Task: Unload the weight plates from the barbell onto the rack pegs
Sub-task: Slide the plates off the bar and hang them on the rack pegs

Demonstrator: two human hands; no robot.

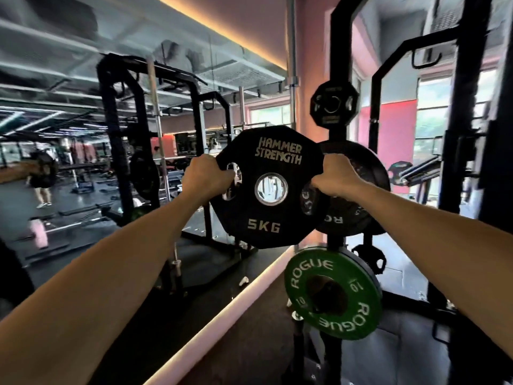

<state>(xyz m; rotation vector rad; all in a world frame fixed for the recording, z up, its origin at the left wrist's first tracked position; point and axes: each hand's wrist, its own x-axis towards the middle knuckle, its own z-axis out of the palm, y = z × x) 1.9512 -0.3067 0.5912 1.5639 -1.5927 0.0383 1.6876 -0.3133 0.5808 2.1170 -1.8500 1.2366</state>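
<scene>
Between both hands, the 5 kg plate (268, 187) is hanging upright, left hand (206, 177) and right hand (337, 177) gripping its side cutouts; the rack upright (337, 65) is standing just behind-right, nearer the right hand, peg unseen.

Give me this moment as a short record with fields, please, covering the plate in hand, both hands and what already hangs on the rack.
held plate: black 5 kg plate, marked Hammer Strength, upright, face to the camera
left hand: grips the plate's left handle slot
right hand: grips its right edge
rack: upright just behind and right of the plate
top peg: small black plate
middle peg: large black plate, partly hidden
bottom peg: green plate, marked Rogue 10
</scene>
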